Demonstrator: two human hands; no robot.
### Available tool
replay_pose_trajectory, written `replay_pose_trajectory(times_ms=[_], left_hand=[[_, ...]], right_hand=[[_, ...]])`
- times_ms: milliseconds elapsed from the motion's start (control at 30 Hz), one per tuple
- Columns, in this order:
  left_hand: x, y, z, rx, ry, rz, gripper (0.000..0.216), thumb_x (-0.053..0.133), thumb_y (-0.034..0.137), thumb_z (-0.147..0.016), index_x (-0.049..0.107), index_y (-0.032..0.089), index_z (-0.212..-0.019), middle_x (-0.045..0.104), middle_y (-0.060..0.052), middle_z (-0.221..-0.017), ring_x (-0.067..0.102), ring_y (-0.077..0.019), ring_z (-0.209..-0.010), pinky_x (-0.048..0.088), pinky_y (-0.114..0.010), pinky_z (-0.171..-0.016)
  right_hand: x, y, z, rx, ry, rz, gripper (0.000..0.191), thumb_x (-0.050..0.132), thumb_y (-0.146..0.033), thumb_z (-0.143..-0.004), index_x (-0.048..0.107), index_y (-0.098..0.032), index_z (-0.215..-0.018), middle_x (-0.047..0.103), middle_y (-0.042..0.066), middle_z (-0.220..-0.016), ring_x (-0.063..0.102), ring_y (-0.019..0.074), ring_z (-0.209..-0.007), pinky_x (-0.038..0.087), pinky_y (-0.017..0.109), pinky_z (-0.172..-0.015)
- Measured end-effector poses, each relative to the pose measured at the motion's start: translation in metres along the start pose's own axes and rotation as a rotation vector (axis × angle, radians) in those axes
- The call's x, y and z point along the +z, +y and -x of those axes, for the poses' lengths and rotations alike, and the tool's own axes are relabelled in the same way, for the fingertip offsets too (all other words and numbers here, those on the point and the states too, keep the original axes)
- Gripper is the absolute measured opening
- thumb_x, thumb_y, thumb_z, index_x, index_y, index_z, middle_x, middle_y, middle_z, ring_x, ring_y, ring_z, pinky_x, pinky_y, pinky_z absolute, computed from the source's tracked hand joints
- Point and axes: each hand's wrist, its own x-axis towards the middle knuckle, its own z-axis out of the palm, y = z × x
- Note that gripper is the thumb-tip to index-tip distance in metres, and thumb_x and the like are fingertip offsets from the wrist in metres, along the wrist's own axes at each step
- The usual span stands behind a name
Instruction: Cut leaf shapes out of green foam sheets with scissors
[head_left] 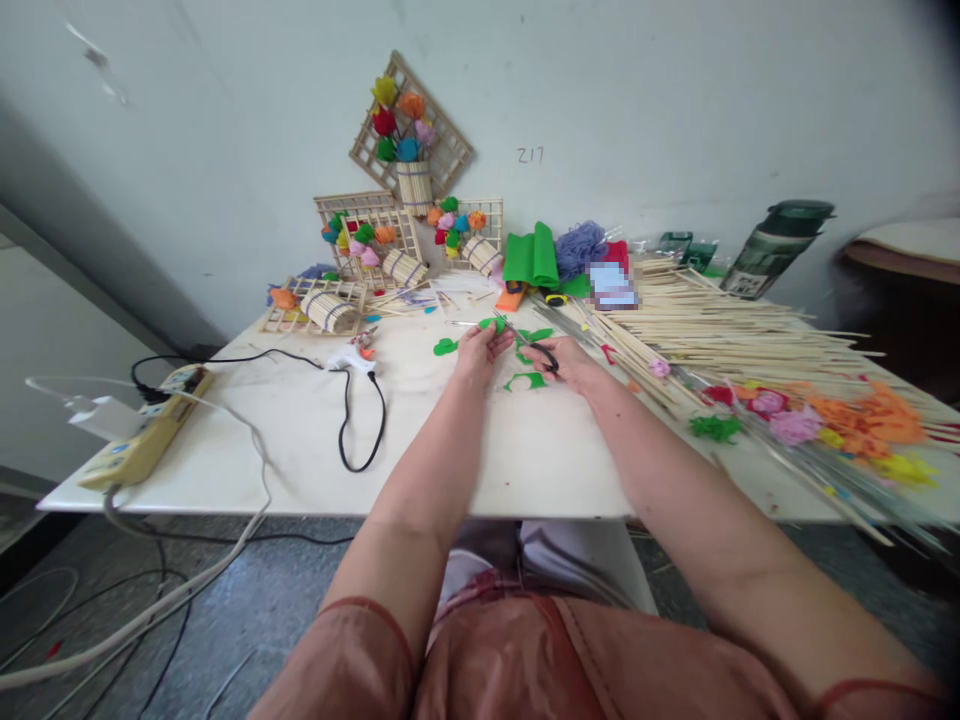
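Observation:
My left hand (484,350) is closed on a small green piece (493,325), which looks like felt or crepe paper. Scissors with black handles (550,357) are in my right hand (564,362), their blades pointing at the green piece. Under and beside my right hand lie green offcuts (526,382) with curved edges. Left of my left hand rests a rounded green cutout (445,346). A thin metal rod or wire (459,323) shows just behind the left hand; whether it touches the fingers I cannot tell.
Stick lattices with colourful flowers (409,150) stand against the wall. A hot glue gun (352,360) and a power strip (150,425) lie left. Folded green sheets (531,258) sit behind. Wooden sticks (720,320), paper flowers (795,425) and a dark green bottle (780,248) occupy the right.

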Motion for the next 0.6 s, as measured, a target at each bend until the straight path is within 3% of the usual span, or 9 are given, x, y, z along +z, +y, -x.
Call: replay_pose_trajectory(times_ms=[233,600], left_hand=[[-0.0017,-0.0011,-0.0013,-0.031,-0.053,-0.029,0.012,0.058,0.009,-0.085,0.057,0.013,-0.073,0.069,-0.005,-0.069,0.071,-0.0150,-0.075,0.054,-0.035,-0.091],[0.0001,-0.0005,-0.0013,0.008,0.032,0.048,0.012,0.059,0.007,-0.084,0.054,0.014,-0.075,0.068,-0.004,-0.069,0.070,-0.0140,-0.074,0.054,-0.033,-0.087]], right_hand=[[0.0009,-0.0007,0.0003,0.005,0.029,-0.004,0.018,0.067,-0.017,-0.069,0.055,-0.014,-0.056,0.045,-0.003,-0.044,0.032,0.0040,-0.036,0.023,0.016,-0.030],[0.0028,-0.0013,0.0026,0.051,0.032,0.043,0.014,0.071,-0.021,-0.074,0.062,-0.013,-0.067,0.048,-0.004,-0.043,0.034,0.0039,-0.033,0.025,0.016,-0.030]])
